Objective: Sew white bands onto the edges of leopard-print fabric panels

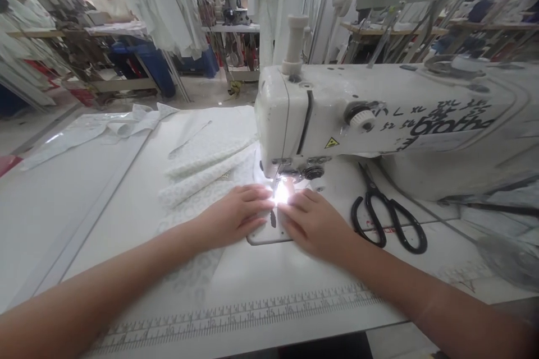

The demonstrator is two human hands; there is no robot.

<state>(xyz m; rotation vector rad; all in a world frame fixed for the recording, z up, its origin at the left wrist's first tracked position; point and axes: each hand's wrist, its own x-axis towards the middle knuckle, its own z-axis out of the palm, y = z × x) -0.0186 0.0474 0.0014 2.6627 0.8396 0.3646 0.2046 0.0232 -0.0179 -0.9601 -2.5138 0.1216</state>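
My left hand (238, 214) lies low over the bed of a white sewing machine (337, 118), left of the needle area. Its fingers are stretched toward the needle and rest on pale patterned fabric (197, 196). That fabric spreads in folds to the left and behind the hand. From the right, my right hand (314, 220) reaches in, fingers extended and lying flat close to the needle plate (269, 235). A bright lamp glare (282, 192) between the hands hides the needle and whatever lies under the fingertips.
Black-handled scissors (389, 213) lie right of my right hand. A ruler strip (236, 314) runs along the table's front edge. More pale cloth (96, 129) lies at the far left. Behind, hanging white garments (164, 5), other workstations and a masked person (112, 3) are visible.
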